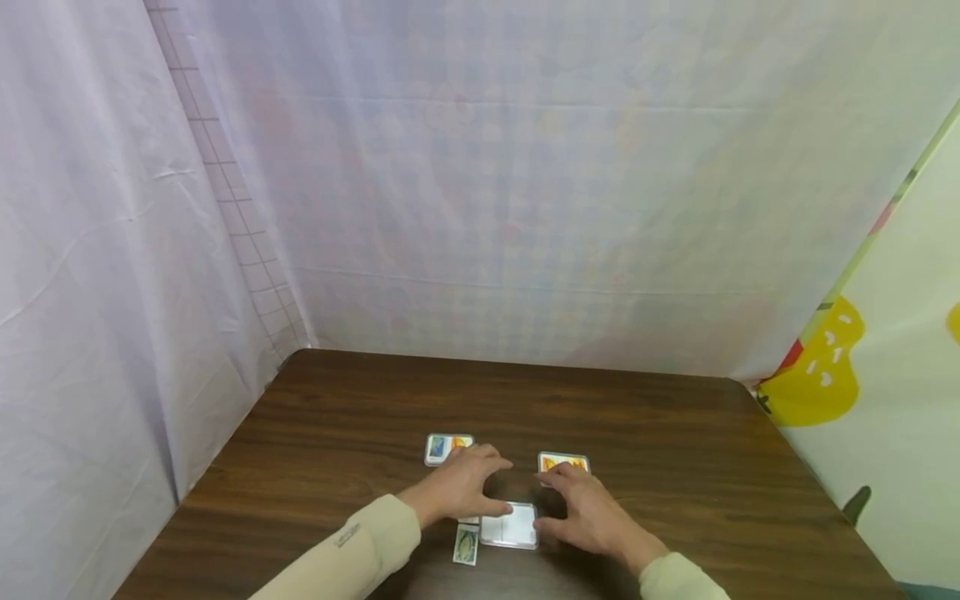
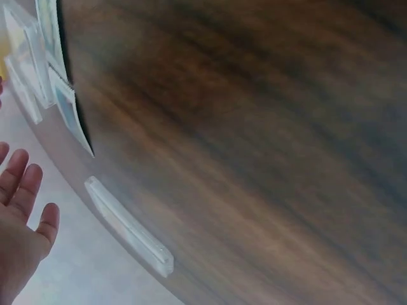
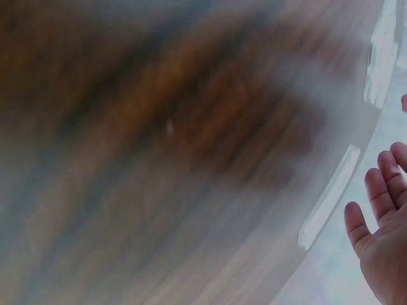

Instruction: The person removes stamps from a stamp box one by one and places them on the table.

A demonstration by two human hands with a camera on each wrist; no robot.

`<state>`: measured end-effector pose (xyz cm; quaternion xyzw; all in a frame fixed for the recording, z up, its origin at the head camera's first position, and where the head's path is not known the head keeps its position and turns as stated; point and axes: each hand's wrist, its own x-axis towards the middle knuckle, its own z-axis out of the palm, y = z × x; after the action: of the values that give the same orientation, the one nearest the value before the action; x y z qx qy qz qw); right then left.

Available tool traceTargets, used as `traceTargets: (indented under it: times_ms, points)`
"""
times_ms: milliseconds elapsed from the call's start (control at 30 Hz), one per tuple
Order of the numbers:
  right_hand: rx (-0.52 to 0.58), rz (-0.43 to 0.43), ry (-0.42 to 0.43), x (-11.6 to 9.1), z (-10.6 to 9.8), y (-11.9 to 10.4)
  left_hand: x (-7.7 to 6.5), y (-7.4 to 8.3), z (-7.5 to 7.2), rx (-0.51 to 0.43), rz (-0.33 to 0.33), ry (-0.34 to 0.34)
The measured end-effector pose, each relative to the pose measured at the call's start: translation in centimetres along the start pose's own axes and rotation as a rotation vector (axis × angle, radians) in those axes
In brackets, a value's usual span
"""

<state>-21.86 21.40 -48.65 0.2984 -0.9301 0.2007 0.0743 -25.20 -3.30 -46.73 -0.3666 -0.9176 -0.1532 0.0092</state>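
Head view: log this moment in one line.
left hand: open, thumb at pale case | right hand: open, near case's right edge | small picture card: left of case

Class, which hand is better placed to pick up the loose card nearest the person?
Probably the left hand: the card lies closer to it, while a clear case sits between the card and the right hand.

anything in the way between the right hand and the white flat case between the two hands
Nothing visible: the thumb of the right hand is at the right edge of the white flat case. The small picture card lies off its left side, and the left hand is across from the right.
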Motion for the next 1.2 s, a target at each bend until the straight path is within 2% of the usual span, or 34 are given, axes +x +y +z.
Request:
traceTargets:
  times_ms: [333,500,767,1067,1200]
  points:
    - [0.057,0.104,-0.042,0.6,-1.2,1.0,1.3,0.3,0.1,-0.010,-0.037,0.000]
    - [0.027,0.102,-0.017,0.8,-1.4,2.0,1.8,0.5,0.2,-0.048,-0.065,-0.010]
    - [-0.032,0.083,0.038,0.5,-2.6,4.3,3.3,0.6,0.3,-0.074,-0.059,0.004]
    - [-0.019,0.195,-0.024,0.5,-3.5,6.8,4.8,0.9,0.2,-0.087,-0.092,-0.024]
    - [-0.005,0.218,-0.047,0.8,-3.4,7.5,5.1,0.9,0.4,-0.091,-0.108,-0.032]
